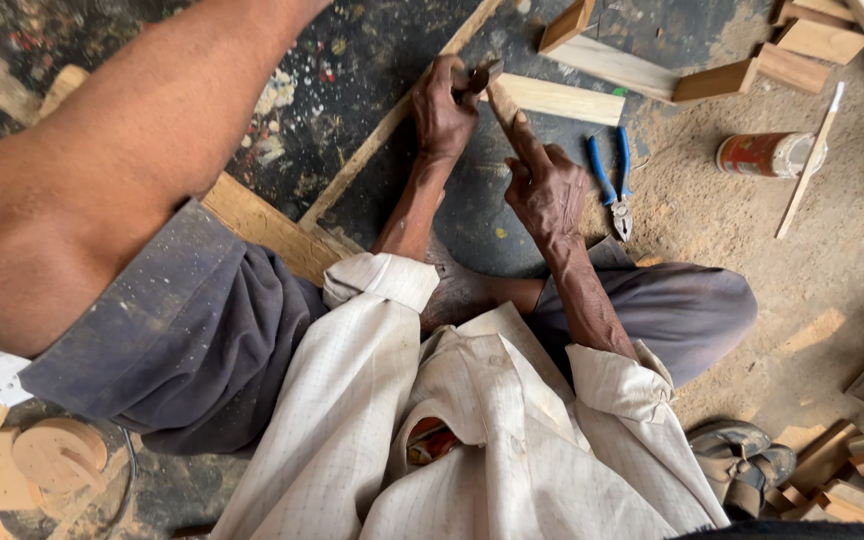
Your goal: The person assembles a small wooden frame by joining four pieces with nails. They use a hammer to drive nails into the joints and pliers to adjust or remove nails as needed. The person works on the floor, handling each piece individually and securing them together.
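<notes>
- The setting is a workshop floor (832, 270) of dusty, sandy ground, dark and paint-flecked farther out, and the person sits on it with a knee raised.
- Nearest the body, grey sandals (742, 460) lie beside stacked wood offcuts (852, 470) on the right; round and square pale wood scraps (52, 455) lie on the left.
- The right hand (544, 185) is partly closed, index finger stretched along a short pale wooden strip (504, 105), pinning it to the floor.
- The left hand (444, 110) is clenched around a small dark tool (484, 75), seemingly a chisel or blade, with its tip at the strip's far end.
- Risk, as I judge it: the pinning finger lies in line with the tool, so a slip off the wood could drive the edge into it.
- With only one finger holding it, the narrow strip could also skid on the gritty floor or split.
- Blue-handled pliers (612, 185) lie just beside the right hand.
- Farther off, a red and white can (767, 153), a thin stick (810, 160), a long pale batten (392, 120) and more wood blocks (722, 65) lie scattered.
</notes>
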The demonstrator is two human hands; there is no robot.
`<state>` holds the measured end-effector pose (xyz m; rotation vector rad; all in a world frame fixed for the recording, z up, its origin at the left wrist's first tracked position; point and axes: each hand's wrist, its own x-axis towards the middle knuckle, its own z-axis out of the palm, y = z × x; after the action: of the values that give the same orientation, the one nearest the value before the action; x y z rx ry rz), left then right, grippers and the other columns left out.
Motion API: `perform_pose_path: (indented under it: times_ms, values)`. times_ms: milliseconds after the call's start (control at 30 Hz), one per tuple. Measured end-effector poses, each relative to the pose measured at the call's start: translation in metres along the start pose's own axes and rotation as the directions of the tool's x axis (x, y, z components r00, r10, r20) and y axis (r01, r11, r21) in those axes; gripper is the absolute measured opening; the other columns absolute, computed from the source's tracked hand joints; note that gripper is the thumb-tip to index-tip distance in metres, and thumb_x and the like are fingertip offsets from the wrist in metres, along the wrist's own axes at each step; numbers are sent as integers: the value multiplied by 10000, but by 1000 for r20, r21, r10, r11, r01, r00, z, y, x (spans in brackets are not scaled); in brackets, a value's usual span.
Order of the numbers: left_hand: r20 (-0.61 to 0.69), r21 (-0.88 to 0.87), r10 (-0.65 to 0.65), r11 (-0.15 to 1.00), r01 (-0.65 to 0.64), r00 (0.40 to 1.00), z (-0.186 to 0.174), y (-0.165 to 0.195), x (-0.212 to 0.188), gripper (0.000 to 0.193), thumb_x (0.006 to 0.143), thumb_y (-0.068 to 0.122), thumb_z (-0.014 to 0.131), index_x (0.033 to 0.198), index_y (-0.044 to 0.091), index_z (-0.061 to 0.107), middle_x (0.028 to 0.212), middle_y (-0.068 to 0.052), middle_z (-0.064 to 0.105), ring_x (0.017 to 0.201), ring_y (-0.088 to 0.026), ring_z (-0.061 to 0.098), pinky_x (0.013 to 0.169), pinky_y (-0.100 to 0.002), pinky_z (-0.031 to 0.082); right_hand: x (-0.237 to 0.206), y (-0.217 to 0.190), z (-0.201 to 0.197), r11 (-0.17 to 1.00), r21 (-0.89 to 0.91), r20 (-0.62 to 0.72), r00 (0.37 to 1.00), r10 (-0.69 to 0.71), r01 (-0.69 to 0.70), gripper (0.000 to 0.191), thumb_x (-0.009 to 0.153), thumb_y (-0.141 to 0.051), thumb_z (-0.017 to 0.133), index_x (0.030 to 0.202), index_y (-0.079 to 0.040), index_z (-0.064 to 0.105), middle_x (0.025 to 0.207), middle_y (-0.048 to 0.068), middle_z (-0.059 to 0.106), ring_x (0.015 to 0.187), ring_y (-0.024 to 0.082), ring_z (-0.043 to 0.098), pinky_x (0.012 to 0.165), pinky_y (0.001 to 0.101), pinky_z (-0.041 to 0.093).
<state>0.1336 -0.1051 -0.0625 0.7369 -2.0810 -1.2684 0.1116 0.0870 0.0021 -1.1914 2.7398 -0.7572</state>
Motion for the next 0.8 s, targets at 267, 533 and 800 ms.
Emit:
perform_pose_path:
  times_ms: [267,533,800]
  values:
    - [-26,87,17,996,-15,1000,6,-15,-7,354,791,-13,758,1113,77,640,873,-100,729,818,-262,733,691,-429,593,-3,-2,-6,994,111,-48,998,28,-22,517,942,-167,807,1425,-134,626,778,120,720,522,173,602,429,347,448]
    - [-13,29,142,990,-141,990,2,-30,-18,250,823,-44,844,1002,33,688,921,-132,766,767,-235,758,697,-356,586,-41,18,-57,633,535,370,829,419,-559,601,900,-203,789,1453,-81,586,759,123,731,613,168,655,523,359,504]
    - [381,22,-185,981,192,906,-49,-16,1,534,724,-42,861,1211,-5,643,965,-150,783,827,-210,751,738,-315,605,-111,93,-118,939,50,-304,891,338,-339,376,934,-164,749,1306,-167,699,1076,54,759,852,205,738,685,333,603]
